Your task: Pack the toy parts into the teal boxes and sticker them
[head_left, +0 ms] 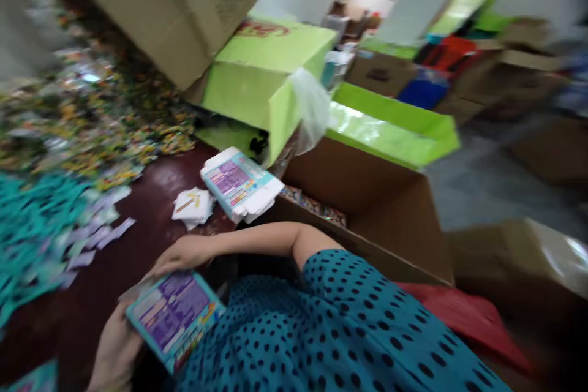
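A small teal and purple printed carton (174,312) is tilted close to my body, its white end flap out at the upper left. My left hand (117,340) is closed around the carton's left edge. My right hand (184,255) reaches across to the flap end, its fingers closed on the flap; motion blur softens the fingertips. Near my right forearm lies a stack of flattened matching cartons (241,184), with a small pile of white cards (193,208) showing a yellow and brown print beside it on the dark red table (158,187).
Teal strips (37,239), pale lilac slips (103,229) and a heap of small multicoloured packets (92,116) cover the left. An open brown box (386,214) with packs inside stands right. Behind are a green box (261,67) and a tilted cardboard box (169,6).
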Demonstrator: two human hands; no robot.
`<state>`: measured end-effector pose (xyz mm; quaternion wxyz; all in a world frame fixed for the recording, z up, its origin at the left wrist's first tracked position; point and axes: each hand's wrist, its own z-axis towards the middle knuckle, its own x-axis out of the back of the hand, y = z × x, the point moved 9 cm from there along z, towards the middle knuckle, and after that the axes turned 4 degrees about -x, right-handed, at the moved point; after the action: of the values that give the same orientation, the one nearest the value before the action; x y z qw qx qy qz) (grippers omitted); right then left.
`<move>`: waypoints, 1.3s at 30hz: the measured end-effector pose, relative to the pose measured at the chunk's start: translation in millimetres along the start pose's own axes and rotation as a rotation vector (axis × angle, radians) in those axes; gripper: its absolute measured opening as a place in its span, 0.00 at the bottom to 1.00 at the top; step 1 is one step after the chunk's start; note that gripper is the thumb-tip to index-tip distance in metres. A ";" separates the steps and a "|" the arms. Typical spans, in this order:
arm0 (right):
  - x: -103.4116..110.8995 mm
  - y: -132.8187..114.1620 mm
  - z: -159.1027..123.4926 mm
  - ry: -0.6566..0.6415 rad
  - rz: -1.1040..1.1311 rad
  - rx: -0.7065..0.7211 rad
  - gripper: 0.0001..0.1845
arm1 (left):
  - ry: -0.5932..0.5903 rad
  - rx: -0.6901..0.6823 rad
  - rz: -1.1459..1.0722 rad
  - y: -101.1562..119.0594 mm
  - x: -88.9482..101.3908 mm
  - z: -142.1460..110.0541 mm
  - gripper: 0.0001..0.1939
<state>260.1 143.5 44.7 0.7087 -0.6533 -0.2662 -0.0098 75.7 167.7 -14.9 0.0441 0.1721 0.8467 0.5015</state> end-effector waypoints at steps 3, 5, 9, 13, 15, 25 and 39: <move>-17.5 11.6 -13.5 -0.005 0.158 -0.266 0.20 | -0.115 0.097 -0.255 -9.5 -22.8 -25.2 0.17; -28.8 10.6 -9.7 -0.081 0.203 -0.258 0.17 | -0.178 0.113 -0.372 -10.5 -31.3 -30.0 0.21; -37.0 15.1 6.1 -0.034 0.139 -0.218 0.19 | -0.088 0.064 -0.596 -25.6 -12.3 -25.9 0.26; -61.5 14.9 -1.5 -0.195 0.169 -0.188 0.24 | -0.068 -0.132 -0.682 -39.6 -0.4 -36.4 0.18; -65.4 14.6 -4.9 -0.204 0.146 -0.172 0.23 | -0.057 -0.217 -0.694 -44.7 2.6 -41.6 0.13; -82.5 -7.9 -15.8 -0.170 -0.049 0.026 0.23 | 0.115 -0.366 -0.424 -63.9 18.4 -52.2 0.23; -52.3 -37.5 -25.2 0.238 0.244 -0.056 0.40 | 0.378 -0.707 -0.369 44.0 79.0 -48.7 0.22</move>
<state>210.9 97.0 58.6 0.7127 -0.6945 -0.0987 -0.0081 0.5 172.9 54.9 0.0334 -0.1023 0.6329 0.7667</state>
